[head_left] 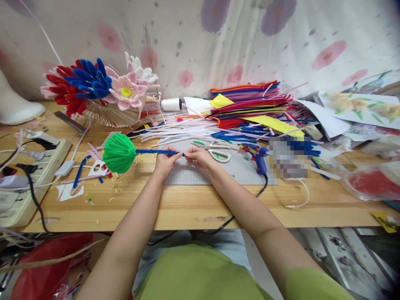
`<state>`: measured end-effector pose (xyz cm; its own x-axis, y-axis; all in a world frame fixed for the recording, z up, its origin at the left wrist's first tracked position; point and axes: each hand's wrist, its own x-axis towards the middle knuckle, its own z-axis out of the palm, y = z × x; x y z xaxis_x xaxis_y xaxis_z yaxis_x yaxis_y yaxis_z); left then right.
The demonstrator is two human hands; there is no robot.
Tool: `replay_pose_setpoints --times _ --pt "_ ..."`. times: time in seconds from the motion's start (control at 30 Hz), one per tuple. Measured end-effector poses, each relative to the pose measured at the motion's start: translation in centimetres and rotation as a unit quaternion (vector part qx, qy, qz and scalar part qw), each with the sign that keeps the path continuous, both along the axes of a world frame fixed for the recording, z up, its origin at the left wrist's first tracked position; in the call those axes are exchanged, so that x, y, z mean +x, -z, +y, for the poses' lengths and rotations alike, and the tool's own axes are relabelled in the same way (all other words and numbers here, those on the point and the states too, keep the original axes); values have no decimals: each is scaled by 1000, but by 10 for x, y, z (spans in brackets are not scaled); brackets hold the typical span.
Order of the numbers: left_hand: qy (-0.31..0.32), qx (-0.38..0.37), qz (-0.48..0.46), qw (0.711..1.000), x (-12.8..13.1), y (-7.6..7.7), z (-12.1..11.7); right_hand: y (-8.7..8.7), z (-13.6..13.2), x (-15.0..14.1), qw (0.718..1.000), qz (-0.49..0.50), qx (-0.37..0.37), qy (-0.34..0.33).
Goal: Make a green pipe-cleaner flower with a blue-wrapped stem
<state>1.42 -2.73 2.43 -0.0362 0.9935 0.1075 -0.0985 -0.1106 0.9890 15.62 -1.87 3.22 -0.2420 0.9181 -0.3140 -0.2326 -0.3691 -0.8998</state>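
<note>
A green pipe-cleaner flower head point(119, 153), rounded and ribbed, lies at the left end of a stem point(146, 151) wrapped in blue pipe cleaner. The stem runs sideways, roughly level, above the table. My left hand point(165, 160) is closed round the stem near its right end. With thumb and fingers pinched together, my right hand point(197, 157) grips the blue tip just beside the left one. White-handled scissors point(220, 156) lie right behind my right hand on a grey cutting mat point(193, 178). Farther right on the mat rests a blue glue gun point(258, 157).
Bundles of coloured pipe cleaners point(246, 102) are piled at the back. A fan point(112, 114) with red, blue and pink flowers stands back left. Power strips point(40, 166) with cables line the left edge. Paper scraps point(70, 191) lie left; a thread spool point(171, 104) sits behind.
</note>
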Motion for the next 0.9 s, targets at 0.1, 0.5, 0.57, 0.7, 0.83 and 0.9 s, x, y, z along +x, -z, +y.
replay_pose_setpoints --times 0.1,0.5,0.57,0.7,0.83,0.9 --pt "23 8 26 999 -3 -1 0 -5 0 3 995 22 -97 -32" --pt "41 -12 -14 999 -3 -5 -1 -6 5 14 998 -60 -3 -9" --pt "34 -18 -13 999 -3 -5 0 -2 6 19 993 -94 68 5" --pt "23 -27 -6 999 -2 -4 1 5 4 25 964 -199 173 23" --pt "10 -19 -2 1000 -3 -2 1 6 -1 19 964 -133 230 29" --pt "5 -17 0 1000 -2 -2 2 6 -4 12 972 -84 218 25"
